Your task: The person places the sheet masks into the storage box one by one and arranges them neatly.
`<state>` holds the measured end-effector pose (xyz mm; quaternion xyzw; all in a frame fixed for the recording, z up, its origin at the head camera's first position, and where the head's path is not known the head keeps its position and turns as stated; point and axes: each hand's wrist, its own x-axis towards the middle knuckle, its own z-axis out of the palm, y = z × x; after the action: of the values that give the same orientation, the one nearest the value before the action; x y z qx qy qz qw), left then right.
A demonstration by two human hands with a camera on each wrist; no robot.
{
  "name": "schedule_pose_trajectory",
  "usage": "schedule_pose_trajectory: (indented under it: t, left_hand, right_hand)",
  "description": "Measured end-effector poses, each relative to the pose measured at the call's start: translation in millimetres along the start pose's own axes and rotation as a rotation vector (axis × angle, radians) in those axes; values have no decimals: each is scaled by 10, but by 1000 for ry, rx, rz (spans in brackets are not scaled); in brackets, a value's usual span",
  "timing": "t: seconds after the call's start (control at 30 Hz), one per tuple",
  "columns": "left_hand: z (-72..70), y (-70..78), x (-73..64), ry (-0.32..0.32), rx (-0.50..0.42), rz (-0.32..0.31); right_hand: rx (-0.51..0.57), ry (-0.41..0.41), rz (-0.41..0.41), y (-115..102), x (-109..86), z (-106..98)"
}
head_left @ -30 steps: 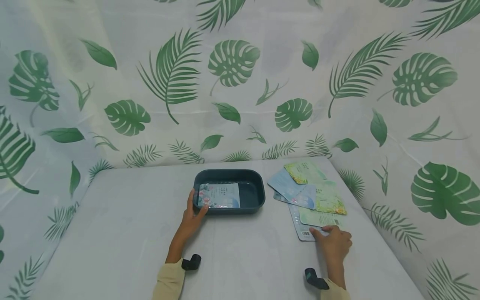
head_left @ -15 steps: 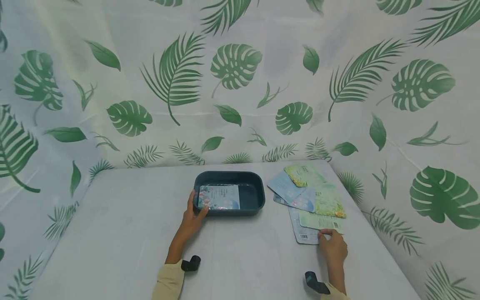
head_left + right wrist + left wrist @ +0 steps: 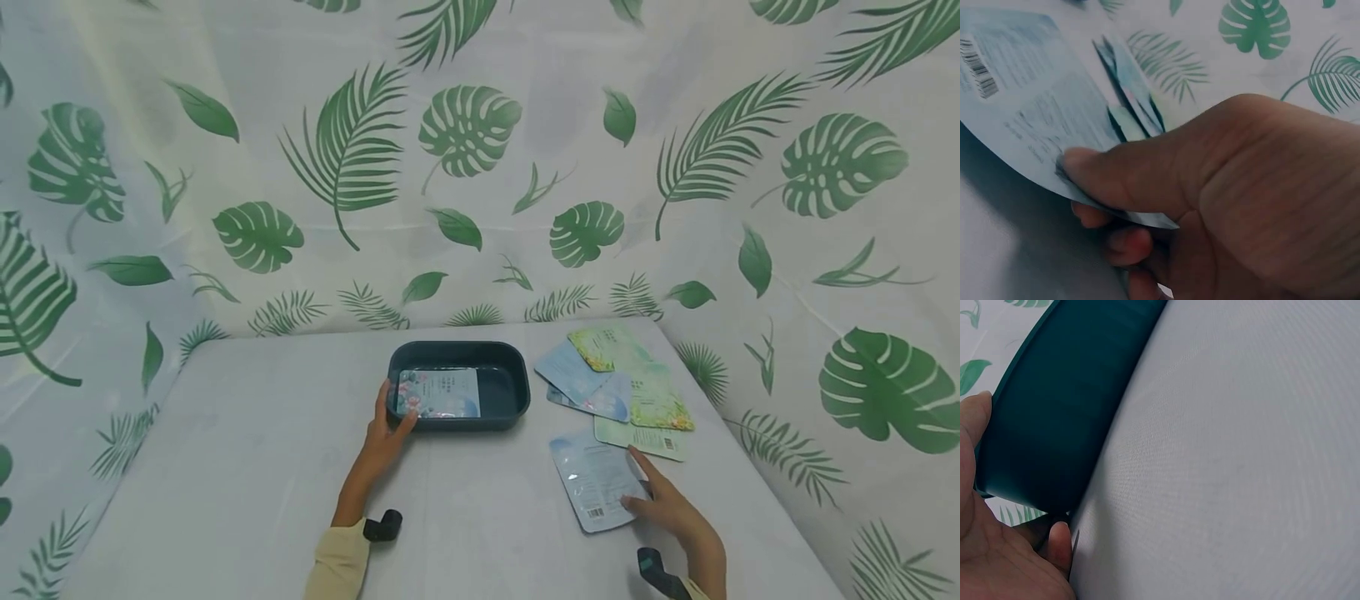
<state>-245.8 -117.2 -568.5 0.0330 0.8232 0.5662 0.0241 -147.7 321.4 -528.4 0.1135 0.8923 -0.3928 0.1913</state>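
Note:
My left hand (image 3: 385, 442) grips the near left corner of a dark teal plastic box (image 3: 517, 354), with the thumb over its rim. In the left wrist view the box's outer wall (image 3: 1060, 400) shows beside that hand. A blue sheet mask packet (image 3: 438, 392) with pink flowers lies inside the box, at its left end. With thumb on top and fingers beneath, my right hand (image 3: 671, 504) pinches the right edge of a pale blue sheet mask packet (image 3: 596, 483). That packet's printed, barcoded side (image 3: 1041, 81) faces up, and its edge bends at the thumb.
A loose pile of overlapping packets lies right of the box: green ones (image 3: 660, 400) with yellow flowers, blue ones (image 3: 573, 371), and a barcoded green one (image 3: 637, 437) at the near end. A leaf-patterned cloth (image 3: 480, 208) hangs behind the white table (image 3: 247, 450).
My right hand has drawn the pale blue packet out from under the near green packet, towards me and to the left. The left hand and the box have stayed put.

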Motion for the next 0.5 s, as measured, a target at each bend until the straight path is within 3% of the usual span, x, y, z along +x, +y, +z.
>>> schedule_pose_trajectory:
  t: [0.23, 0.37, 0.5]
  left_hand:
    - [18, -4, -6, -2, -5, 5]
    - [17, 1, -10, -5, 1, -3]
    - [4, 11, -11, -3, -1, 6]
  right_hand:
    - [-23, 80, 28, 41, 17, 43]
    - [-16, 123, -4, 56, 10, 64]
    - [3, 116, -45, 48, -17, 60]
